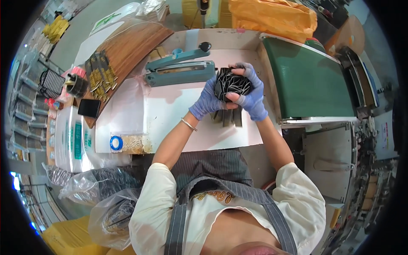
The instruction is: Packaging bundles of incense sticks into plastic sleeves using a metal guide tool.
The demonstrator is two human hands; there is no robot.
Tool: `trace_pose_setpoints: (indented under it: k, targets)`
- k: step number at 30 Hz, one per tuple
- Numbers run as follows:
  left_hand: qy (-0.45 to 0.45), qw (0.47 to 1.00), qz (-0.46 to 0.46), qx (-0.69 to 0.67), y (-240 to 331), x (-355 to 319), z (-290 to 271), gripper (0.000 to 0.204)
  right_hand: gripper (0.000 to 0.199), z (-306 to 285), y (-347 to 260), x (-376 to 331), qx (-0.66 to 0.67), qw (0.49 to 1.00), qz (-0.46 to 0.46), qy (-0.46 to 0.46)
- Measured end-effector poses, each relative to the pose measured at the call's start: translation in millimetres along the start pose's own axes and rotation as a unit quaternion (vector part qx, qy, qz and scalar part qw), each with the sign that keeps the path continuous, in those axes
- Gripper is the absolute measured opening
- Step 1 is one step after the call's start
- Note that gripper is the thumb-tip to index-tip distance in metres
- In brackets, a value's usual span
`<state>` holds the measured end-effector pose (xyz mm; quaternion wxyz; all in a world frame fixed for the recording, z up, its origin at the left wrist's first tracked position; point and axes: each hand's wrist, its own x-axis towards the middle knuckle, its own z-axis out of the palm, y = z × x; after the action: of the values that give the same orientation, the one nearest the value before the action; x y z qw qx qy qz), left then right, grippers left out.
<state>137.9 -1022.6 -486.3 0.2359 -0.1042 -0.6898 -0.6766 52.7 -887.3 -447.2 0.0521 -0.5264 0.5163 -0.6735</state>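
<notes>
Above a white worktable (170, 110), just in front of a teal impulse heat sealer (180, 68), the gloved left hand (208, 100) and right hand (253, 95) clench a bundle of black hair clips (231, 83); even pressure from both sides should keep the stack aligned.

Glossy black packets (233, 83), matt blue gloves (208, 101) — wood-grain board (127, 46)
</notes>
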Motion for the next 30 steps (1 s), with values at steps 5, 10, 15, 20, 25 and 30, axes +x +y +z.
trace_pose_setpoints:
  k: [5, 10, 15, 20, 25, 30]
  targets:
    - [0.023, 0.922, -0.268, -0.279, 43, -74, -13, 0.062, 0.068, 52, -18, -6, 0.157, 0.945, 0.282, -0.046]
    - [0.184, 0.825, -0.341, -0.411, 10, -177, -29, 0.062, 0.029, 106, 44, -43, 0.436, 0.754, 0.42, -0.256]
    - [0.34, 0.543, -0.317, 0.699, 29, -292, -181, 0.029, 0.022, 147, 49, -53, 0.445, 0.728, 0.461, -0.243]
    - [0.326, 0.415, -0.346, 0.776, 51, -329, -215, 0.032, 0.022, 156, 53, -59, 0.442, 0.722, 0.488, -0.213]
    - [0.313, 0.553, -0.278, 0.721, 41, -278, -248, 0.027, 0.023, 161, 60, -68, 0.417, 0.746, 0.476, -0.208]
    - [0.24, 0.761, -0.279, 0.534, -2, -258, -263, 0.022, 0.021, 167, 70, -80, 0.414, 0.733, 0.498, -0.207]
